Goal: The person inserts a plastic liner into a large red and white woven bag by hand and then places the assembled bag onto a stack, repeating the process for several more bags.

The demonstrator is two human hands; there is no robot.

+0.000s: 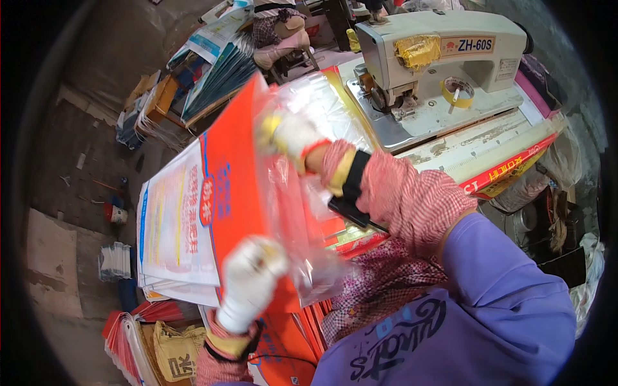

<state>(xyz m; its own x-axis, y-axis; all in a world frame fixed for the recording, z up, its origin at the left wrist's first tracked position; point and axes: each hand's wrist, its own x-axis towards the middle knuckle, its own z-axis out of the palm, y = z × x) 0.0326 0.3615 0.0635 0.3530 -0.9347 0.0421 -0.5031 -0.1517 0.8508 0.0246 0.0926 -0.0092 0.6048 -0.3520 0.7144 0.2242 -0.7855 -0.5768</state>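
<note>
My left hand [250, 278], in a white glove, grips the near lower edge of an orange and white printed bag [233, 174] that I hold up on edge. My right hand [291, 136], also gloved, is pushed into a clear plastic liner [308, 212] that hangs along the orange bag's right side. The glove shows through the plastic near the bag's top. A checked sleeve guard [412, 199] covers my right forearm over a purple sleeve.
A cream industrial sewing machine [444, 58] stands on its table at the upper right. A stack of white printed bags [168, 238] lies left of the held bag. More bag piles [219, 71] sit at the back, red and orange ones [283, 354] below my hands.
</note>
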